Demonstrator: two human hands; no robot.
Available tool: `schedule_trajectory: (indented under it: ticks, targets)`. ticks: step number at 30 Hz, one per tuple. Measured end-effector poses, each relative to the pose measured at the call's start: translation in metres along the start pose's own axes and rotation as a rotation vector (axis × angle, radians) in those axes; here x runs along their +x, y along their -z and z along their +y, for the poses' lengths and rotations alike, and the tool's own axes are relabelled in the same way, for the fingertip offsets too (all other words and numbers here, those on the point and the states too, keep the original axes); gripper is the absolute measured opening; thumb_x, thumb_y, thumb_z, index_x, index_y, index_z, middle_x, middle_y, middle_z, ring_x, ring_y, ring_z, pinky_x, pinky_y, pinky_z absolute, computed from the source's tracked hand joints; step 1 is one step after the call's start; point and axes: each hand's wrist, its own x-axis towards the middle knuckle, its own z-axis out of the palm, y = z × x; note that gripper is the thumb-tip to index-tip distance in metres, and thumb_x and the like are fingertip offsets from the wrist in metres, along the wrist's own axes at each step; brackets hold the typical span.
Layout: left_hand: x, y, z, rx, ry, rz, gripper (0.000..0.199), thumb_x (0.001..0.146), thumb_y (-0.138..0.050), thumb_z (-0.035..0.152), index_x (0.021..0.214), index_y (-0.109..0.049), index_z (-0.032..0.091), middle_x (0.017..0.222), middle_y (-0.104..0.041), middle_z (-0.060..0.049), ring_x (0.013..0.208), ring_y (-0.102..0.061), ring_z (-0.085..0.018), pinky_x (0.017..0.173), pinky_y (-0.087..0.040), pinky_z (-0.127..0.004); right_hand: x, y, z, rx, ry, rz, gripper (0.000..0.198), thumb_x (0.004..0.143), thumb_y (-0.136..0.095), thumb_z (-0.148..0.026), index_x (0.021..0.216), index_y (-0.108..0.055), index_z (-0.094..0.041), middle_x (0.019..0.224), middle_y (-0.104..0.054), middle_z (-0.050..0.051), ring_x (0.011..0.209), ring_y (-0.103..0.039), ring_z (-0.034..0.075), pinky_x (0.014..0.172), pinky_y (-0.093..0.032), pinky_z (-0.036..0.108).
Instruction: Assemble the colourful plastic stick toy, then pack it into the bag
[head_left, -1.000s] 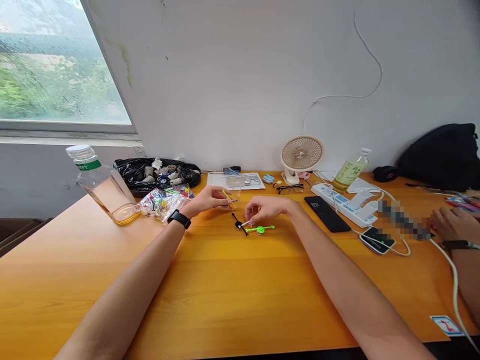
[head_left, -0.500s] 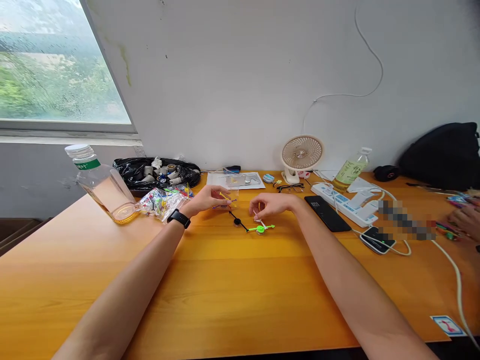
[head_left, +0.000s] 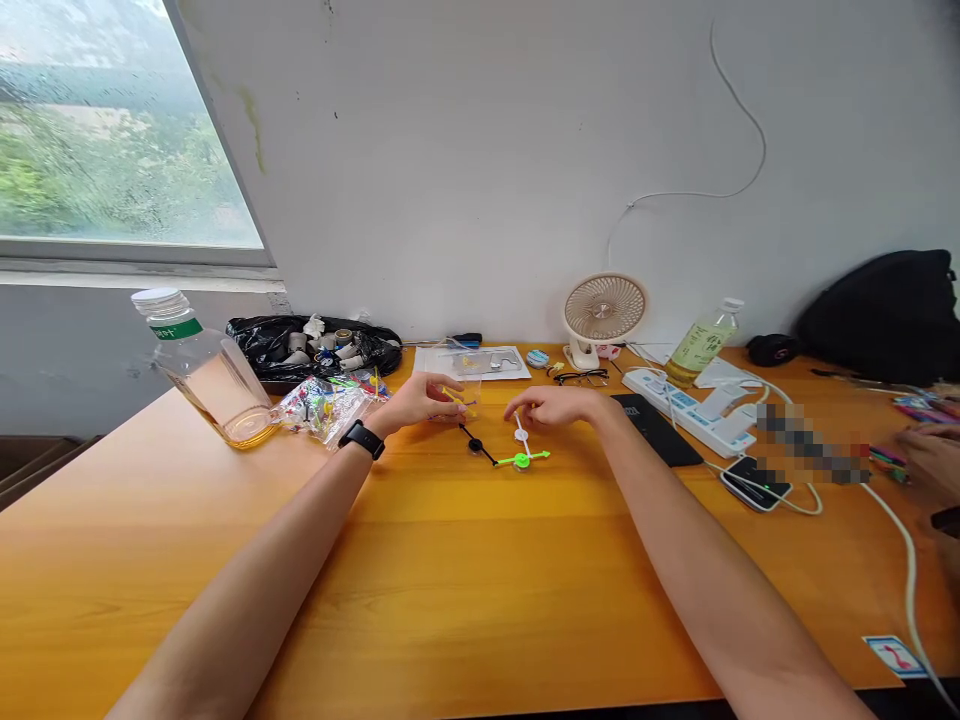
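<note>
My left hand [head_left: 426, 400] is closed at its fingertips on a small clear plastic box [head_left: 471, 372] with yellow and purple pieces in it. On the table in front lie thin plastic spinner arrows with round middles: a black spinner arrow [head_left: 475, 446], a green spinner arrow [head_left: 523, 461] and a white spinner arrow [head_left: 521, 436]. They meet near their ends in a zigzag. My right hand [head_left: 555, 405] has bent fingers at the far tip of the white one, seemingly pinching it; the exact contact is hidden.
A tilted bottle [head_left: 214, 375], a bag of coloured pieces [head_left: 326, 405] and a black plastic bag [head_left: 247, 335] are left. Behind stand a fan [head_left: 606, 308] and glasses [head_left: 581, 378]. Right are a phone [head_left: 660, 435], a power strip [head_left: 690, 412], another bottle [head_left: 705, 345] and another person's hand [head_left: 934, 455].
My right fingers have drawn back slightly toward the far end of the white spinner arrow, so more of it shows. My left hand has barely moved. The other person's hand has shifted.
</note>
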Motion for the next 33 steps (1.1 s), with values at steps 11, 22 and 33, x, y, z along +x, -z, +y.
schedule_trajectory:
  ticks: [11,22,33]
  targets:
    - [-0.004,-0.002,0.009,-0.059,-0.051,0.001,0.057,0.068,-0.095,0.048,0.111,-0.078,0.013,0.088,-0.081,-0.012,0.085,-0.078,-0.027,0.073,-0.060,-0.032,0.006,-0.003,0.003,-0.056,0.069,0.161,0.023,0.069,-0.083,-0.034,0.084,-0.083,-0.017,0.096,-0.077,0.008,0.083,-0.066,0.020,0.065,-0.044,0.025]
    - [0.005,-0.002,0.016,0.043,-0.072,0.010,0.053,0.076,-0.089,0.047,0.114,-0.076,0.014,0.087,-0.081,-0.012,0.080,-0.078,-0.024,0.061,-0.054,-0.026,-0.027,0.026,-0.049,0.614,0.442,1.053,0.038,0.081,-0.083,-0.051,0.103,-0.080,-0.021,0.085,-0.076,0.004,0.073,-0.068,0.017,0.072,-0.056,0.030]
    - [-0.004,-0.003,0.049,0.282,-0.150,0.004,0.052,0.077,-0.087,0.049,0.114,-0.075,0.015,0.079,-0.079,-0.008,0.068,-0.071,-0.019,0.059,-0.048,-0.025,-0.031,0.019,-0.066,0.440,0.396,0.859,0.035,0.092,-0.071,-0.050,0.098,-0.079,-0.016,0.076,-0.070,0.003,0.064,-0.058,0.013,0.054,-0.040,0.025]
